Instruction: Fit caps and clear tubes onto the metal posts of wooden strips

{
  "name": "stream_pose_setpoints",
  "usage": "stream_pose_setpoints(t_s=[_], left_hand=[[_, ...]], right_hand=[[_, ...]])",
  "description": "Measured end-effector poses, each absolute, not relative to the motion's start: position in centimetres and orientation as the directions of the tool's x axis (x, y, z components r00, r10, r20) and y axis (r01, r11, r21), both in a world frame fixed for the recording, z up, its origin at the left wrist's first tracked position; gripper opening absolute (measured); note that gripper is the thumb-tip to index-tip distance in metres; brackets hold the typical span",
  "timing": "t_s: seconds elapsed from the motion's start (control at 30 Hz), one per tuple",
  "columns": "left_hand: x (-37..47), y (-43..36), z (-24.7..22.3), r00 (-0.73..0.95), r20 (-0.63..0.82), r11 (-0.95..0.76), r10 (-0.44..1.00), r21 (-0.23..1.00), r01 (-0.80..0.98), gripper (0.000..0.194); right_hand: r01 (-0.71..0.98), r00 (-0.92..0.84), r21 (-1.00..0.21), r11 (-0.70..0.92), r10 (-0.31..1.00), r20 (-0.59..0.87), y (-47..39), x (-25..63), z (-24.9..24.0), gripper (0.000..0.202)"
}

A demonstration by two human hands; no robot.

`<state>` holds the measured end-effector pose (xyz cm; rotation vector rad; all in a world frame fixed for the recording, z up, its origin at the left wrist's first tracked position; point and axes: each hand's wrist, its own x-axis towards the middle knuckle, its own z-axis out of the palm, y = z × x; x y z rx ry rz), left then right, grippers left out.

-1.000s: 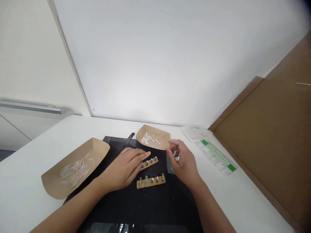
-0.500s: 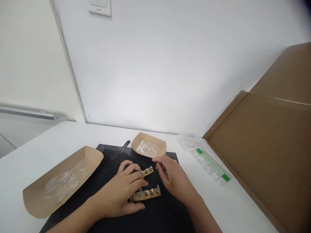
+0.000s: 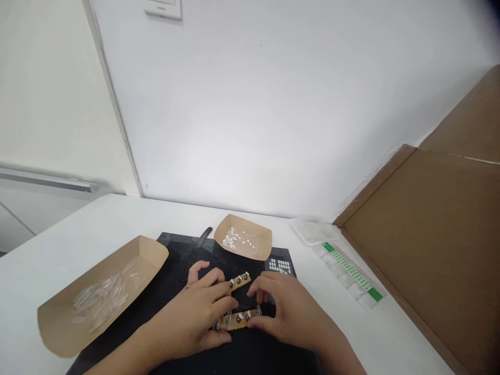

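Your left hand (image 3: 193, 315) curls half open around the near strip's (image 3: 242, 320) left end on the black mat (image 3: 250, 357), your right hand (image 3: 295, 307) half-pinched at its right, can't tell if either grips

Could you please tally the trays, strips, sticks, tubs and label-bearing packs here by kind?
Brown trays: 2, the left tray and the far tray
Studded strips: 2, the near strip and the far strip
Black stick: 1
Clear tub: 1
Green-labelled pack: 1
Total: 7
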<state>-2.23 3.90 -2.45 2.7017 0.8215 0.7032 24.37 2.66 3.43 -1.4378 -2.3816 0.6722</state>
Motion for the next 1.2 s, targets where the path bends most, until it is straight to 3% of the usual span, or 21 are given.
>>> stream_pose_setpoints(t_s=[0.23, 0.77, 1.2], left_hand=[[-2.1, 3.9, -2.2, 0.748, 0.339, -0.817, 0.570, 0.328, 0.474, 0.022], [-2.1, 3.7, -2.2, 0.746, 0.318, -0.803, 0.586, 0.348, 0.483, 0.017], [-2.1, 3.7, -2.4, 0.747, 0.328, -0.809, 0.579, 0.343, 0.477, 0.014]], right_hand=[[0.775, -0.458, -0.516, 0.365, 0.887, -0.061, 2.8, 24.2, 2.8, 0.027], [0.767, -0.501, -0.494, 0.410, 0.863, -0.062, 3.1, 23.6, 1.9, 0.009], [0.758, -0.500, -0.503, 0.416, 0.865, -0.036, 3.3, 23.6, 1.5, 0.008]])
